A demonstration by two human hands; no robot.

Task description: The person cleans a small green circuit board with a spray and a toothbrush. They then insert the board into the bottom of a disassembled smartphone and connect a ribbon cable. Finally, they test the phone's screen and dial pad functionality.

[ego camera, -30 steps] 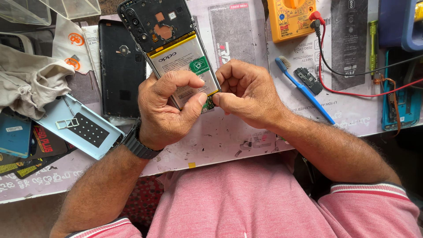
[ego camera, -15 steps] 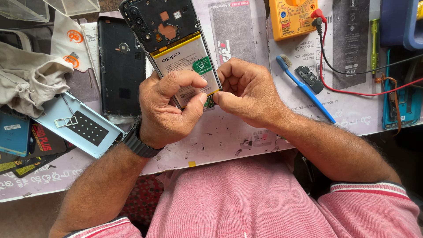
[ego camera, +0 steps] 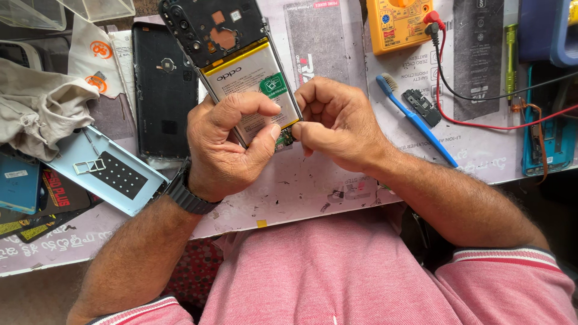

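Nothing has shifted: left hand grip clamps the opened phone, right hand pinches its lower edge, above the cluttered counter.

green label on battery, perhaps square

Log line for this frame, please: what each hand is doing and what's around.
left hand: holds opened phone, back up | right hand: fingertips pinch at phone's lower end | nearby: blue toothbrush, yellow multimeter, black back cover
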